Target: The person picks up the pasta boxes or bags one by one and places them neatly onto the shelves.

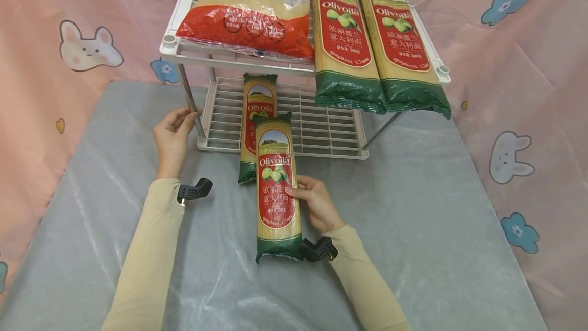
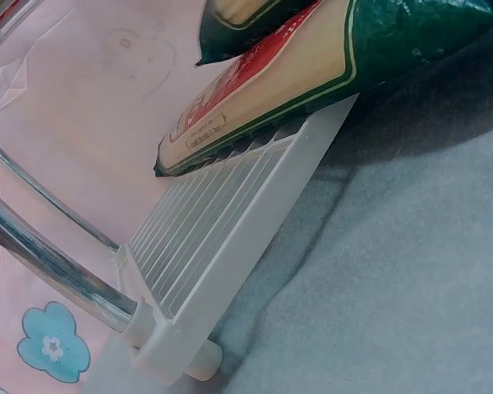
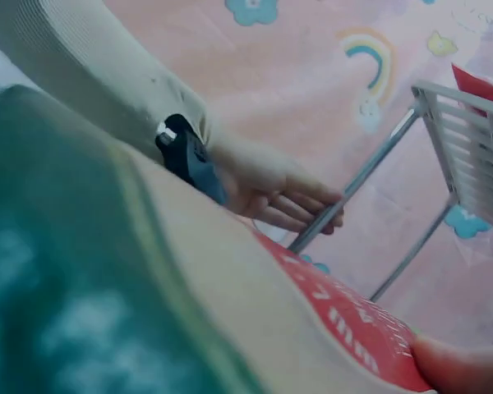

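Note:
My right hand (image 1: pixel 318 202) grips a pack of spaghetti (image 1: pixel 277 188) by its right edge, thumb over the red label. This pack is held up in front of a two-tier white rack, its top end overlapping a second spaghetti pack (image 1: pixel 248 165) in the head view. That second pack lies lengthwise on the lower shelf (image 1: pixel 321 134), its green end sticking out past the front bar. At the rack's front left, my left hand (image 1: pixel 172 139) holds the metal post (image 2: pixel 74 267). In the right wrist view the left fingers (image 3: pixel 300 205) reach around that post.
On the upper shelf (image 1: pixel 239 63) lie a red and clear bag (image 1: pixel 257 24) of pale yellow food and two more spaghetti packs (image 1: pixel 344 40), whose green ends overhang the front. A grey cloth (image 1: pixel 413 229) covers the table. Pink patterned fabric (image 1: pixel 482 80) hangs behind.

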`<move>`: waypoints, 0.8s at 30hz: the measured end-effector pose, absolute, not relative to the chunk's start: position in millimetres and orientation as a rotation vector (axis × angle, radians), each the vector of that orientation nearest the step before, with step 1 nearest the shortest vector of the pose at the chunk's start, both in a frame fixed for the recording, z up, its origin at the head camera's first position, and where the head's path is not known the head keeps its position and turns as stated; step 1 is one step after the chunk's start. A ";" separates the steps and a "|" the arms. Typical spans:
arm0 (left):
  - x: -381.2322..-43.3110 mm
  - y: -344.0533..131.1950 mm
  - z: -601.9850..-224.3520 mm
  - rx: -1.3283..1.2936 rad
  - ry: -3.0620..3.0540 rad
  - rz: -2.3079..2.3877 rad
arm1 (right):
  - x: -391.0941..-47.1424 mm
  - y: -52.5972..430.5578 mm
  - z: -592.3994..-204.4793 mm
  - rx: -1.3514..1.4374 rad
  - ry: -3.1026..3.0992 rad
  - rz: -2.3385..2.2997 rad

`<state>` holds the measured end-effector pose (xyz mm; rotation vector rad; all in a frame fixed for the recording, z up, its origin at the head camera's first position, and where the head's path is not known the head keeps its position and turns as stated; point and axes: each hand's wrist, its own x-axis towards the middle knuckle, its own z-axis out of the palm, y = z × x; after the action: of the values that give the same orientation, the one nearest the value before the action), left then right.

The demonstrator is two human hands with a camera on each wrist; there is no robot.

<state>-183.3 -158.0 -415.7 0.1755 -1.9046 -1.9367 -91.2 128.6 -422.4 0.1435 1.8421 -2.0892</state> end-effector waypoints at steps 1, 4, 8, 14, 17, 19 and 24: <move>-183.4 -157.7 -415.7 0.175 -1.903 -1.940 | -92.5 129.4 -422.6 0.150 1.846 -2.100; -183.4 -157.0 -415.4 0.174 -1.894 -1.955 | -96.0 130.1 -423.9 0.169 1.893 -2.123; -182.3 -156.8 -414.5 0.166 -1.863 -1.979 | -99.8 128.5 -423.9 0.190 2.052 -2.067; -181.2 -156.7 -413.7 0.165 -1.859 -1.966 | -98.8 122.9 -421.7 0.135 2.260 -1.858; -181.7 -156.8 -414.5 0.166 -1.858 -1.964 | -96.4 119.0 -422.6 0.114 2.322 -1.750; -182.4 -156.5 -415.4 0.171 -1.852 -1.968 | -95.5 117.0 -425.3 0.123 2.343 -1.715; -182.7 -157.9 -416.7 0.163 -1.870 -1.947 | -96.9 115.7 -431.9 0.189 2.255 -1.853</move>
<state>-182.7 -157.9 -416.7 0.1635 -1.8700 -1.9465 -96.9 115.7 -431.9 0.1886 2.2551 -1.8531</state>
